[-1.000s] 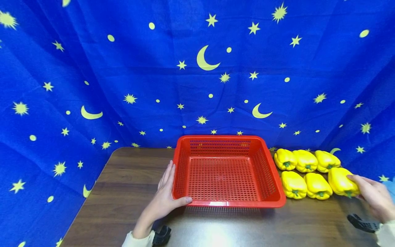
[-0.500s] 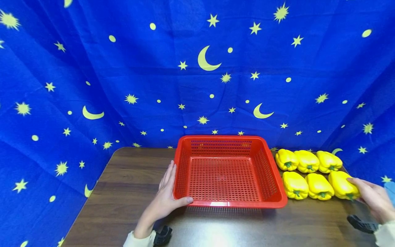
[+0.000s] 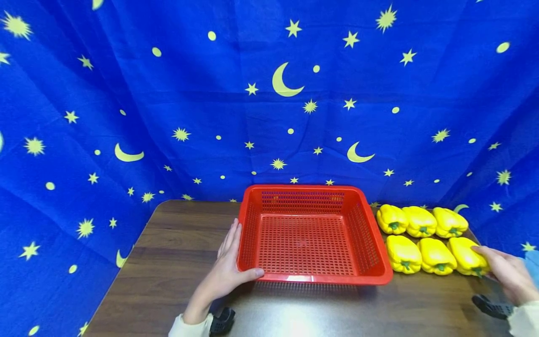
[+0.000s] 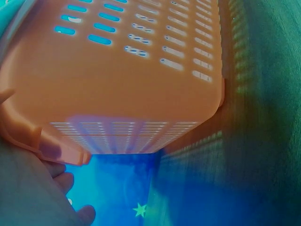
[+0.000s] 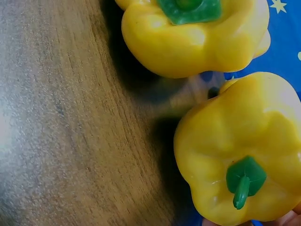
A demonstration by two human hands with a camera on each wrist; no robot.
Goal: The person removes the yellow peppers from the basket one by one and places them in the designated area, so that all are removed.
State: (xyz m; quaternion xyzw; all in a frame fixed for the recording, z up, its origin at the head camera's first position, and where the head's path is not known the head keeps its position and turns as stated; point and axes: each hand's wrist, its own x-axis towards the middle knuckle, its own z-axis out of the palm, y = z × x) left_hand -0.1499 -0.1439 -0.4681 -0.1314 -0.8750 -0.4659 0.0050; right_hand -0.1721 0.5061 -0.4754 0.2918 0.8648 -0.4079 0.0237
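Observation:
My left hand (image 3: 227,270) rests against the front left corner of a red plastic basket (image 3: 381,276). Its thumb lies on the front rim, and its straight fingers run along the outer left wall. In the left wrist view, fingertips (image 4: 63,181) touch the basket's rim from outside. My right hand (image 3: 507,271) holds a yellow bell pepper (image 3: 465,255), thumb on top, at the right end of the front row. Its other fingers are mostly hidden behind the pepper. In the right wrist view this pepper (image 5: 211,141) shows its green stem, with a neighbouring pepper (image 5: 174,52) beside it.
Bell peppers stand in two rows of three right of the basket, the back row (image 3: 421,222) near the curtain. A blue curtain (image 3: 189,84) with stars and moons encloses the brown wooden table (image 3: 156,276). The basket's perforated floor (image 3: 303,243) is bare.
My right hand has lowered its pepper slightly, down into line with the front row. The left hand and basket keep their places; the whole view shifts a little.

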